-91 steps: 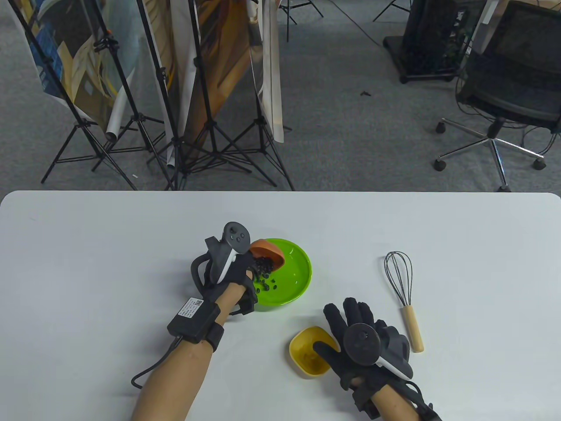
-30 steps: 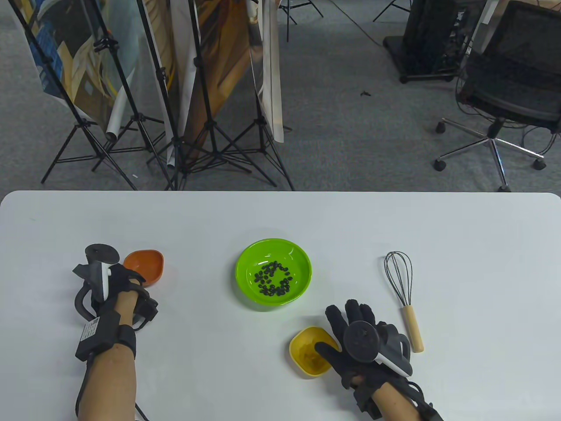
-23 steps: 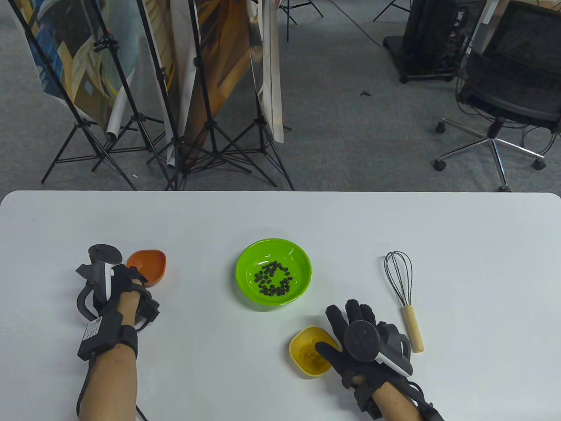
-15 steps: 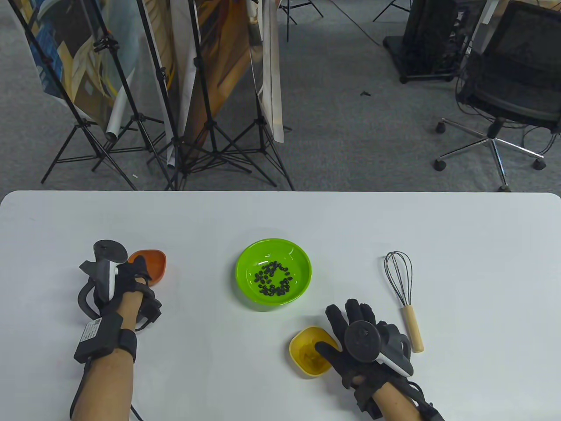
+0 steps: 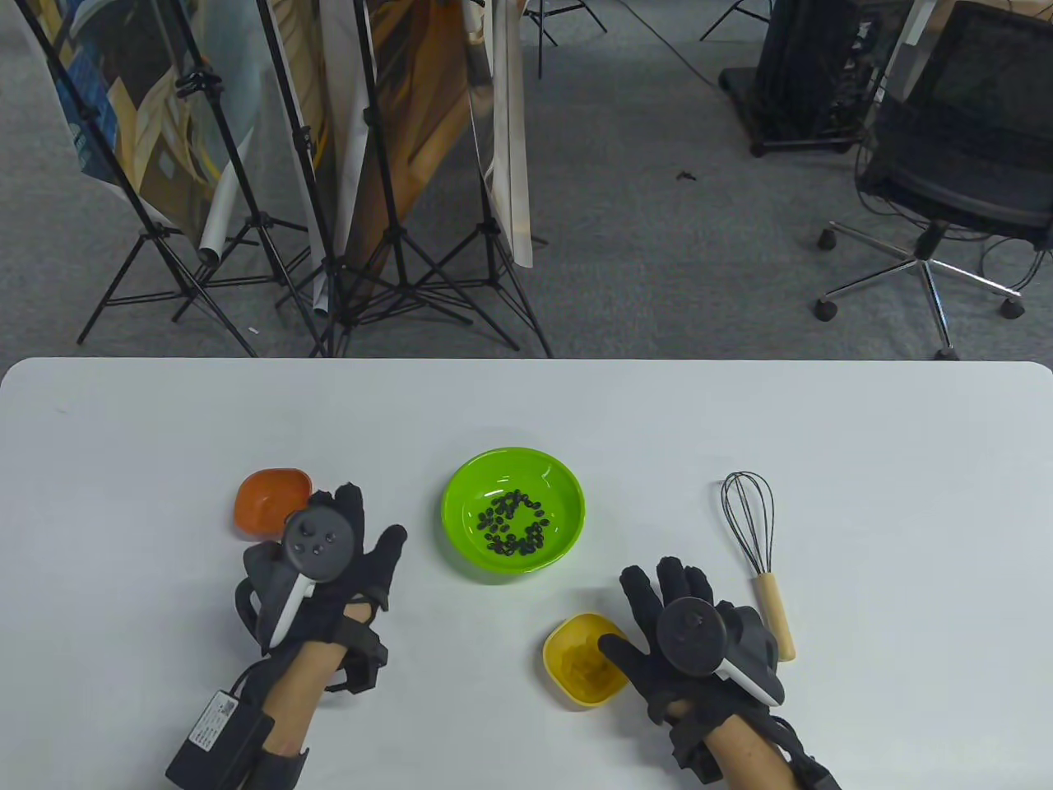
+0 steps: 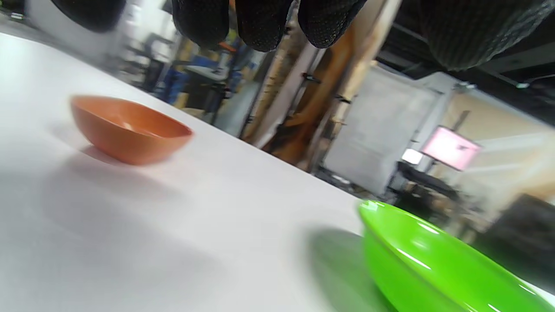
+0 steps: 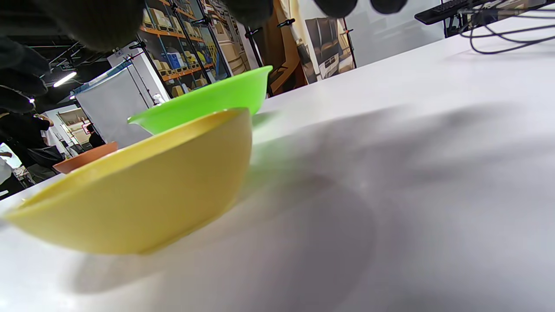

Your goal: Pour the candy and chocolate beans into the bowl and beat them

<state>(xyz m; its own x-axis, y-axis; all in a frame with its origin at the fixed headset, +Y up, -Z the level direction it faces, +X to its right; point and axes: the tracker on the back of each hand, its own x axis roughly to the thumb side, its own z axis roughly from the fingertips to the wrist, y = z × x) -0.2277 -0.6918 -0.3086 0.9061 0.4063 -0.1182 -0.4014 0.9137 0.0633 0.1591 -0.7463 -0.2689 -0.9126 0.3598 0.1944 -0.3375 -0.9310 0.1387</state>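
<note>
the yellow dish sits on the table just in front of the green bowl, and the right hand is beside it, thumb hooked over its near right rim, the other fingers stretched flat alongside; whether the thumb really pinches the wall i cannot tell, though the dish looks a little tipped in the right wrist view. it looks like thin, light, stiff plastic with a smooth curved wall, so i'd guess it slides or rocks easily if nudged; the rim is the place to take it, thumb inside and fingers under the outer wall, kept level till it is over the bowl. the candy inside is hard to make out and looks small and loose, so a fast tilt could scatter it. the chocolate beans already lie in the green bowl. the left hand hovers spread out and empty between the orange dish and the bowl, touching neither. the whisk lies to the right, its wooden handle the obvious grip
</note>
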